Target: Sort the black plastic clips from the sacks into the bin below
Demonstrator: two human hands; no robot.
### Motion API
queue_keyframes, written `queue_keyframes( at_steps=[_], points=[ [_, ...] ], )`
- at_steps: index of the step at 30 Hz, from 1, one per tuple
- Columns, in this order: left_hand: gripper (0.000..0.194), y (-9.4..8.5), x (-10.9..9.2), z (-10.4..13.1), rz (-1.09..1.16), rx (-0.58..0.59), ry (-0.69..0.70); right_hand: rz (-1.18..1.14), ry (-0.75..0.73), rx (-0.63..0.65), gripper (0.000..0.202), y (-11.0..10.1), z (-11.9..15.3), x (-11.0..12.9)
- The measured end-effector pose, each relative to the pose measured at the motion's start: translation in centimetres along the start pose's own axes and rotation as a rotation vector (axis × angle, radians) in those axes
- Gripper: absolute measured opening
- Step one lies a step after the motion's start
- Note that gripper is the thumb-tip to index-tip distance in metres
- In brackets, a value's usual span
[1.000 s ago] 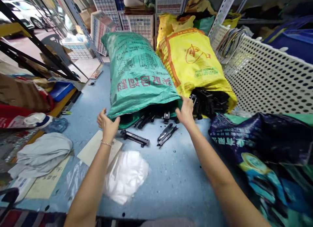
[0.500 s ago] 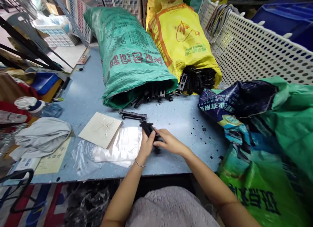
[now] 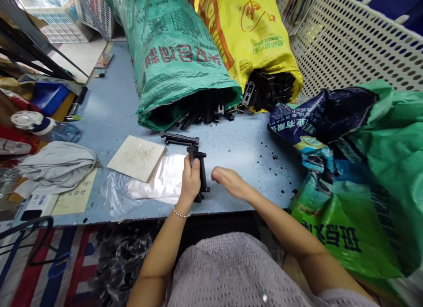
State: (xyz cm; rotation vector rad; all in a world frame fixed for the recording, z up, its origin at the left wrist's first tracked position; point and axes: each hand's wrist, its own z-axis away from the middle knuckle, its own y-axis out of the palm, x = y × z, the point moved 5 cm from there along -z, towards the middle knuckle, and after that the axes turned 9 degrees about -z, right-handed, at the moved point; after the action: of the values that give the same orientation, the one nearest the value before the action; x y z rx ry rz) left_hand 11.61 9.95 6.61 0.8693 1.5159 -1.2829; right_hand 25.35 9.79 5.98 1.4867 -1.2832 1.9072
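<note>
My left hand (image 3: 191, 181) is closed around a long black plastic part (image 3: 202, 172) with stubby ends, held lengthwise over the table's near side. A second dark piece seems to lie against it, partly hidden by my fingers. To the right, apart from the part, is my right hand (image 3: 228, 181) with its fingers curled in; whatever may be inside them is hidden. Just beyond my left hand a similar black part (image 3: 179, 138) lies on the table. A stack of clear plastic bags (image 3: 160, 183) rests left of my left hand, with a beige square board (image 3: 137, 158) overlapping it.
Black parts spill from the mouths of a green woven sack (image 3: 185, 69) and a yellow sack (image 3: 254, 38) at the back. A crumpled green sack (image 3: 346, 210) covers the right edge. Small black bits dot the blue table (image 3: 244, 144). A grey cloth (image 3: 59, 166) and bottle (image 3: 49, 126) sit left.
My right hand has come off the black part and moved right, its fingers curled. My left hand keeps hold of the part, now upright in view. The camera view has tilted down.
</note>
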Motion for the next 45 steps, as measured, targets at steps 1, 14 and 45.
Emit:
queue_keyframes(
  at_steps=[1,14,45],
  points=[
    [0.043,-0.1,0.3,-0.3,0.045,-0.005,-0.059,0.123,-0.078,0.002,0.049,0.6,1.1,0.1],
    [0.033,6.4,5.0,0.5,-0.304,0.183,-0.176,0.539,0.034,-0.081,0.025,-2.8,-12.8,1.9],
    [0.041,0.2,1.7,-4.2,0.009,0.085,-0.105,-0.201,0.158,0.145,0.054,0.8,-2.0,-1.7]
  ],
)
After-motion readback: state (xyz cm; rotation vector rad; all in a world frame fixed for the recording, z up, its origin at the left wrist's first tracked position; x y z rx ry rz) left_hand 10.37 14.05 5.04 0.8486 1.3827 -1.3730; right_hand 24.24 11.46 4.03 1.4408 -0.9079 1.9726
